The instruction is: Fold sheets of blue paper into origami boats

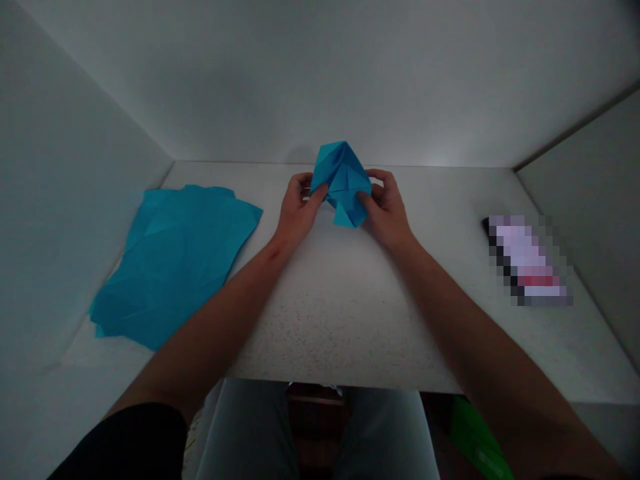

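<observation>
1. A stack of blue paper sheets (173,260) lies on the left of the white table (340,320).
2. The left hand (296,212) and right hand (386,210) pinch a folded blue paper piece (341,181) at the far middle.
3. A blurred flat object (529,260) lies right.

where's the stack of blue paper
In the head view the blue paper stack lies flat on the table, left of the left hand, against the left wall.
</observation>
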A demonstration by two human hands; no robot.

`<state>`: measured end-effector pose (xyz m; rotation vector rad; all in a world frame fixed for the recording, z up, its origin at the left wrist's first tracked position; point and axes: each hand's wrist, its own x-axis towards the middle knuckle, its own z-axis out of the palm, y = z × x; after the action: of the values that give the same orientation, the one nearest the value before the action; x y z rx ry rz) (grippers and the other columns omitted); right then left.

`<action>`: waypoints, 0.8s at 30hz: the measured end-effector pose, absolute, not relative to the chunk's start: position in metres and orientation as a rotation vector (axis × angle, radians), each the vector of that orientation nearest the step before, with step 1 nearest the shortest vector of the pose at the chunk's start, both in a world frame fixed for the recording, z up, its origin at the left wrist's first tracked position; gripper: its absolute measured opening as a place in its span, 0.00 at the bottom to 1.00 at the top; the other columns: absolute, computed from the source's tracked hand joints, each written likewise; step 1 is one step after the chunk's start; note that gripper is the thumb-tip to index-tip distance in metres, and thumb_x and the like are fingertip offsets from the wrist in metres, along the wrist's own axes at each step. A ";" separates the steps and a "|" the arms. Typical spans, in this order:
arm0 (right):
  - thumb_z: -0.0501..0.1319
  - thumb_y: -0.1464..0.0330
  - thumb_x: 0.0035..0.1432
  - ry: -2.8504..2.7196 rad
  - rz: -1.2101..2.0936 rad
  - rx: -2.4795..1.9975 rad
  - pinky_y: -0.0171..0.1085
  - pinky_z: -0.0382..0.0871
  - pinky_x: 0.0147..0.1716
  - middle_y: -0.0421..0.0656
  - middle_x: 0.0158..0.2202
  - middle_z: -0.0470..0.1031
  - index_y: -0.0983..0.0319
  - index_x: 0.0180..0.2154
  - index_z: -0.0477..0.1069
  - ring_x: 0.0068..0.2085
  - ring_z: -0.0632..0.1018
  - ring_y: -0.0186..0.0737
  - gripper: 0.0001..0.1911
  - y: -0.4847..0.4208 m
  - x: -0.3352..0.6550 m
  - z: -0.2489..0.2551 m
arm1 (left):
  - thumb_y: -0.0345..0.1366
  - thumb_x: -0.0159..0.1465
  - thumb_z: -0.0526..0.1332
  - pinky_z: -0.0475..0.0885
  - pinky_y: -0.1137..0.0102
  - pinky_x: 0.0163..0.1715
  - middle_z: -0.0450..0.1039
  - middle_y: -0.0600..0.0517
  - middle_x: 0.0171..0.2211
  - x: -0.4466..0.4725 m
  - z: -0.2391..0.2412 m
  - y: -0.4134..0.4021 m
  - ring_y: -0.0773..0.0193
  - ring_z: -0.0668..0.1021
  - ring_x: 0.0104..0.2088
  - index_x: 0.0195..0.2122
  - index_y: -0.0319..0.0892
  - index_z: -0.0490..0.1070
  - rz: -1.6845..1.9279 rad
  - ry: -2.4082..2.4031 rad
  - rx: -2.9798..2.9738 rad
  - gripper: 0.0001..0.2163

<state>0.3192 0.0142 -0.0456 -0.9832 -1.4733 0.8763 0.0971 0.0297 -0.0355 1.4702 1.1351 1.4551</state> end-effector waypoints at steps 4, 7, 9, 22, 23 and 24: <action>0.71 0.46 0.69 -1.483 0.799 -0.983 0.40 0.77 0.30 0.40 0.45 0.79 0.46 0.63 0.66 0.34 0.79 0.40 0.29 0.009 0.319 -0.041 | 0.49 0.72 0.67 0.82 0.64 0.44 0.83 0.48 0.44 0.098 -0.034 0.026 0.56 0.85 0.44 0.51 0.47 0.75 1.346 1.090 1.501 0.14; 0.69 0.53 0.71 -1.510 0.654 -1.012 0.40 0.79 0.35 0.42 0.50 0.77 0.48 0.56 0.70 0.40 0.80 0.41 0.17 0.009 0.320 -0.038 | 0.46 0.73 0.64 0.80 0.64 0.41 0.79 0.51 0.34 0.097 -0.030 0.022 0.57 0.82 0.37 0.41 0.45 0.77 1.287 1.114 1.495 0.11; 0.67 0.58 0.72 -1.556 0.545 -1.061 0.42 0.80 0.41 0.44 0.51 0.76 0.51 0.49 0.74 0.46 0.80 0.43 0.08 0.008 0.320 -0.035 | 0.47 0.75 0.63 0.80 0.64 0.41 0.77 0.52 0.31 0.096 -0.028 0.021 0.57 0.82 0.36 0.38 0.45 0.77 1.280 1.153 1.493 0.13; 0.68 0.44 0.70 -1.537 0.328 -1.227 0.58 0.75 0.66 0.49 0.59 0.67 0.52 0.52 0.81 0.63 0.75 0.54 0.22 0.008 0.319 -0.045 | 0.55 0.75 0.67 0.81 0.55 0.64 0.75 0.43 0.74 0.096 -0.017 0.009 0.48 0.77 0.73 0.68 0.54 0.80 1.161 0.741 1.898 0.24; 0.68 0.44 0.71 -1.525 0.309 -1.231 0.59 0.73 0.68 0.49 0.59 0.66 0.52 0.52 0.81 0.64 0.74 0.55 0.21 0.008 0.319 -0.045 | 0.55 0.75 0.67 0.82 0.57 0.63 0.76 0.42 0.73 0.096 -0.017 0.008 0.48 0.78 0.72 0.68 0.54 0.81 1.154 0.722 1.905 0.24; 0.68 0.45 0.71 -1.516 0.305 -1.231 0.59 0.72 0.69 0.49 0.58 0.66 0.52 0.53 0.81 0.64 0.74 0.55 0.21 0.008 0.320 -0.045 | 0.55 0.74 0.68 0.82 0.58 0.62 0.77 0.42 0.71 0.097 -0.018 0.007 0.48 0.80 0.70 0.67 0.53 0.81 1.155 0.708 1.904 0.24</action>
<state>0.3197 0.0079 -0.0451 -1.2315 -1.5165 0.3055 0.0969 0.0068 -0.0179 1.9042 0.7077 1.1547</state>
